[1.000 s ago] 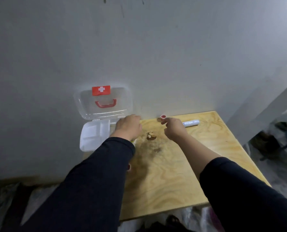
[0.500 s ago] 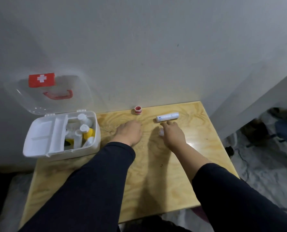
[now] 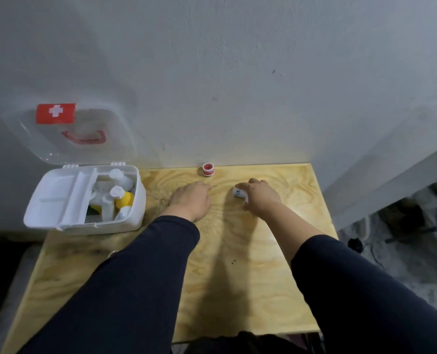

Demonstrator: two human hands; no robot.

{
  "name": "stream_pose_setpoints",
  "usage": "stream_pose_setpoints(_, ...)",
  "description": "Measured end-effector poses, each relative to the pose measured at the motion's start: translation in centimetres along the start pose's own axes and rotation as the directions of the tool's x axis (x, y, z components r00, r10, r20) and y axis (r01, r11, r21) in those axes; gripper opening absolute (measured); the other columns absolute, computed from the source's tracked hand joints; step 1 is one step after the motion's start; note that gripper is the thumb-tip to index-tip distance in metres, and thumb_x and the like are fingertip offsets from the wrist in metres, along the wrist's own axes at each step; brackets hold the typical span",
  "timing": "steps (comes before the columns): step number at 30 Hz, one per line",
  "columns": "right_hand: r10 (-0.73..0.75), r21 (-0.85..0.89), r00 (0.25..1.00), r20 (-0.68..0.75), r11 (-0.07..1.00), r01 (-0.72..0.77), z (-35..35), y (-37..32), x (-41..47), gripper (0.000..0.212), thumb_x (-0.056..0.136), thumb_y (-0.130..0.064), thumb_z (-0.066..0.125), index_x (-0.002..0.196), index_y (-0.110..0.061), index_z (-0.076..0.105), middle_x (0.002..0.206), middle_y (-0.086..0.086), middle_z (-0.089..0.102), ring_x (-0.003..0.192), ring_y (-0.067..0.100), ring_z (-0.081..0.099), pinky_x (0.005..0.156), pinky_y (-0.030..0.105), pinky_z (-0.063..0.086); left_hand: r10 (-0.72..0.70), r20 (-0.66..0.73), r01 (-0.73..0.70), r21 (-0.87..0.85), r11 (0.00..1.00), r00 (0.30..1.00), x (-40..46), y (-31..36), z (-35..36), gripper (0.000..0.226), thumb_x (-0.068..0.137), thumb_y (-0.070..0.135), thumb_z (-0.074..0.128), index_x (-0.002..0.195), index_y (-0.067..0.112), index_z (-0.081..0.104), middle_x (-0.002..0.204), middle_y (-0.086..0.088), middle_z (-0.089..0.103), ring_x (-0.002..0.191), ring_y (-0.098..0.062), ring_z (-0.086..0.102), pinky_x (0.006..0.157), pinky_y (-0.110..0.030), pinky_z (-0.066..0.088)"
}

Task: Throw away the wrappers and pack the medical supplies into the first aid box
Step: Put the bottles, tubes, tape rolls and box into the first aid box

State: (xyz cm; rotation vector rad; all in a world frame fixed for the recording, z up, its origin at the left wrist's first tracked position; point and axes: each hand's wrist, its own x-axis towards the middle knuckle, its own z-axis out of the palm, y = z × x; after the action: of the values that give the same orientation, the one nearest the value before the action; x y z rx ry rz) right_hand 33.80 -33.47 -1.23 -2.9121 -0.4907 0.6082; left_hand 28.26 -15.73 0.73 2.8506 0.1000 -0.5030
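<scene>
Table point(image 3: 237, 277): we see no wrappers on it; we judge the packing nearly done.
First aid box point(image 3: 133, 218): open at the table's left edge, bottles inside; a careless reach could knock it off.
Right hand point(image 3: 262, 198): our fingers are curled around the white tube point(image 3: 239, 194), right of the box; a loose hold could drop it.
Left hand point(image 3: 193, 200): palm down, fingers barely spread, holding nothing.
Tape roll point(image 3: 208, 170): unpacked, at the wall right of the box; it may roll.

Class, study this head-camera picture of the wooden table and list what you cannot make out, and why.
- White tube, head view: mostly hidden under the right hand; print too small to read.
- Left hand: palm down, anything beneath hidden.
- White first aid box: bottles inside overlap; labels unreadable.
- Small red-and-white roll: too small for its type.
</scene>
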Motion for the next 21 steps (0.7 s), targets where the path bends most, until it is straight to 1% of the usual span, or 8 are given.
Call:
stream_pose_setpoints(5, 0.048, 0.083, 0.998, -0.038, 0.996, -0.045, -0.2, -0.8, -1.0, 0.051, 0.083, -0.016, 0.064, 0.132, -0.022, 0.050, 0.125, 0.004, 0.056, 0.117, 0.027, 0.050, 0.075, 0.032, 0.046, 0.009, -0.003, -0.009, 0.000, 1.000, 1.000, -1.5, 0.1, -0.7, 0.045, 0.099, 0.025, 0.041, 0.143, 0.024, 0.048, 0.147, 0.002, 0.048, 0.128, -0.027, 0.051, 0.101, -0.040, 0.046)
stream_pose_setpoints(9, 0.013, 0.135, 0.994, -0.112, 0.991, 0.002, -2.8, -4.2, -1.9, 0.049, 0.079, -0.022, 0.071, 0.126, -0.020, 0.055, 0.120, 0.006, 0.059, 0.111, 0.028, 0.055, 0.079, 0.036, 0.052, -0.018, -0.066, 0.017, -0.016, 1.000, 0.998, -3.2, -1.4, -3.1, 0.043, 0.098, 0.024, 0.042, 0.139, 0.024, 0.051, 0.144, 0.000, 0.052, 0.127, -0.027, 0.052, 0.101, -0.040, 0.046)
stream_pose_setpoints(12, -0.053, 0.146, 0.980, -0.190, 0.986, 0.082, -5.2, -8.5, -2.6, 0.055, 0.079, -0.024, 0.074, 0.129, -0.019, 0.053, 0.124, 0.005, 0.059, 0.112, 0.028, 0.056, 0.083, 0.036, 0.051, -0.016, -0.158, 0.015, -0.013, 1.000, 0.987, -4.9, -3.3, -6.0, 0.042, 0.098, 0.023, 0.041, 0.139, 0.022, 0.052, 0.142, -0.002, 0.053, 0.125, -0.029, 0.053, 0.101, -0.040, 0.046)
stream_pose_setpoints(15, -0.119, 0.139, 0.961, -0.249, 0.978, 0.157, -6.9, -12.7, -2.8, 0.053, 0.078, -0.023, 0.074, 0.128, -0.017, 0.055, 0.122, 0.008, 0.061, 0.111, 0.029, 0.057, 0.088, 0.037, 0.050, -0.019, -0.230, 0.017, -0.009, 1.000, 0.973, -6.4, -5.6, -8.4, 0.043, 0.099, 0.022, 0.041, 0.141, 0.019, 0.050, 0.145, -0.002, 0.050, 0.129, -0.027, 0.051, 0.105, -0.040, 0.043)
stream_pose_setpoints(18, -0.146, 0.151, 0.942, -0.303, 0.968, 0.199, -7.6, -18.3, -3.2, 0.048, 0.076, -0.022, 0.074, 0.122, -0.014, 0.059, 0.116, 0.013, 0.066, 0.106, 0.032, 0.059, 0.089, 0.039, 0.052, -0.053, -0.297, 0.036, -0.062, 0.997, 0.954, -9.0, -10.2, -9.9, 0.044, 0.099, 0.021, 0.043, 0.143, 0.018, 0.047, 0.146, -0.002, 0.048, 0.130, -0.027, 0.048, 0.105, -0.038, 0.042)
stream_pose_setpoints(21, -0.167, 0.113, 0.930, -0.327, 0.970, 0.214, -7.7, -24.1, -3.8, 0.048, 0.078, -0.027, 0.072, 0.123, -0.016, 0.059, 0.114, 0.011, 0.068, 0.106, 0.031, 0.059, 0.086, 0.036, 0.051, -0.106, -0.348, 0.078, -0.092, 0.993, 0.931, -11.9, -15.7, -10.5, 0.046, 0.097, 0.020, 0.047, 0.143, 0.017, 0.045, 0.147, -0.002, 0.046, 0.130, -0.027, 0.048, 0.102, -0.037, 0.041)
